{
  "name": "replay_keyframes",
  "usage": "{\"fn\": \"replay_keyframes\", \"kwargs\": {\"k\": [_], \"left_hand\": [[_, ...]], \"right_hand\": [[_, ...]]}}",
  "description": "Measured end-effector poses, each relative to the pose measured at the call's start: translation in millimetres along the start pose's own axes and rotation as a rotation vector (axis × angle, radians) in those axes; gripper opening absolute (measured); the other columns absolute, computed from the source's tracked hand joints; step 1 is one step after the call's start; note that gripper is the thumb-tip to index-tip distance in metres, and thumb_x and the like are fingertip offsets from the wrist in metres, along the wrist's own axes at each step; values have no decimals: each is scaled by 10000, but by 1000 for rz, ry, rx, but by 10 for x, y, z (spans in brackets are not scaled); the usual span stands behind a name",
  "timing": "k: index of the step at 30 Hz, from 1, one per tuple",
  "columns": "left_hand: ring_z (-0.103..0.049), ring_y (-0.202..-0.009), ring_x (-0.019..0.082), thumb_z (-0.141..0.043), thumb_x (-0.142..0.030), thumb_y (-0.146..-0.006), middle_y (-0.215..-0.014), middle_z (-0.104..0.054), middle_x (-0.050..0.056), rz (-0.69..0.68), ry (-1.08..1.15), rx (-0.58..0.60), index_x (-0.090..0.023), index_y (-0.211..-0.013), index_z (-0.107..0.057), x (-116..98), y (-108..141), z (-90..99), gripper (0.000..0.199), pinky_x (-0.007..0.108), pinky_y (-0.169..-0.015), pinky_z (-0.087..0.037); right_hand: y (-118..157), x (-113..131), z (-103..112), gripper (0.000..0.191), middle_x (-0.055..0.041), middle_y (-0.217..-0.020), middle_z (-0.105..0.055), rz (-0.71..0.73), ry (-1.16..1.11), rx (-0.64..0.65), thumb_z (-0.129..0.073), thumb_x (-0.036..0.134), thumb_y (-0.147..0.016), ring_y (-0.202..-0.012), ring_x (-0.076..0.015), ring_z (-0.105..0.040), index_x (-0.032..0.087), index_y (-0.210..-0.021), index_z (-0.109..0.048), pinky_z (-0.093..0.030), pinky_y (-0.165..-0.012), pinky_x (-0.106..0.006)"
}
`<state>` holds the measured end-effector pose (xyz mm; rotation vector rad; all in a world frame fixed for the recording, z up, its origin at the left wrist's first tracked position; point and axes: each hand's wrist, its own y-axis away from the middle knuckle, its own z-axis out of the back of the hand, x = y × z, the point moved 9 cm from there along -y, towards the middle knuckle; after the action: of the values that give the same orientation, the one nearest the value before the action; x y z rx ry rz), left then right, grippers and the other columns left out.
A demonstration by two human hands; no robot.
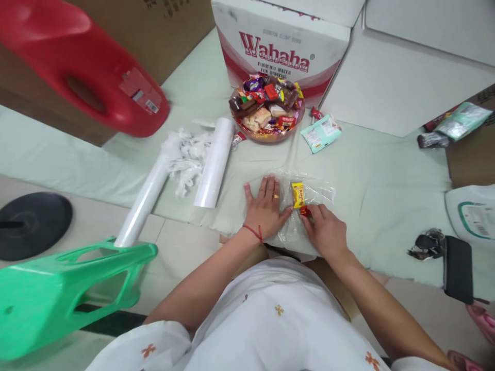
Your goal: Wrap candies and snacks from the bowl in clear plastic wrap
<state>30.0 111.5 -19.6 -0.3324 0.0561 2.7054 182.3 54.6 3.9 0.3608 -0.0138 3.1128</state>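
A clear plastic sheet (319, 191) lies crinkled on the pale green cloth in front of me. My left hand (265, 211) rests flat on its left side, fingers spread, with the thumb reaching toward the sweets. On the plastic lies a small yellow wrapped candy (298, 195). Just below it is a red wrapped candy (304, 211), pinched between the thumb and fingers of my right hand (328, 232). The two candies touch or overlap; exactly how, I cannot tell.
Beyond my hands stands a bowl (266, 137) heaped with wrapped sweets, before a Wahaha carton (286, 49). A mint-green packet (322, 134) lies right of it. Leftward are a white plastic roll (216, 162), crumpled plastic (185, 157), a red jug (96, 77) and a green stool (58, 288). A phone (458, 269) lies at right.
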Motion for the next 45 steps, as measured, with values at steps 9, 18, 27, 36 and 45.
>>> {"fn": "replay_keyframes", "kwargs": {"k": [9,18,27,36,45], "left_hand": [[-202,-1599,379,-410,-614,-1012,-1705,-239,215,-3,12,-17,-87,-1624,-310,11,7,-8,814,781,-1222,-29],[-214,-1598,374,-460,-599,-1015,-1717,-254,166,-34,40,-17,-384,-1588,-406,-6,19,55,615,817,-1176,-67],[-193,-1605,368,-436,-645,-1005,-1725,-237,153,-33,37,-9,-369,-1571,-443,0,23,12,630,816,-1180,-40],[-187,-1603,380,-409,-638,-1011,-1734,-201,156,-28,28,-9,-314,-1610,-376,-10,22,23,682,822,-1178,-14],[-194,-1603,375,-422,-627,-1011,-1728,-222,157,-25,39,-5,-315,-1605,-390,-13,22,39,672,815,-1183,-18]], "right_hand": [[-10,-164,-70,537,-94,-1094,-694,-167,-330,40,-608,557,-938,-775,-203,-634,180,-1319,-629,-484,-711,-338],[-355,-365,341,338,-60,-969,-682,-177,-375,3,-600,428,-908,-725,-184,-576,199,-1117,-735,-477,-746,-351],[-777,310,148,308,-124,-1292,-612,220,-298,128,-617,318,-928,-1079,-262,-631,214,-1200,-719,-507,-854,-366],[-645,324,81,244,-115,-1262,-642,290,-158,367,-624,295,-945,-1100,-249,-621,194,-1152,-706,-490,-848,-335],[-622,377,69,270,-95,-1310,-628,304,-52,289,-618,270,-938,-1128,-278,-579,256,-1194,-703,-420,-663,-319]]}}
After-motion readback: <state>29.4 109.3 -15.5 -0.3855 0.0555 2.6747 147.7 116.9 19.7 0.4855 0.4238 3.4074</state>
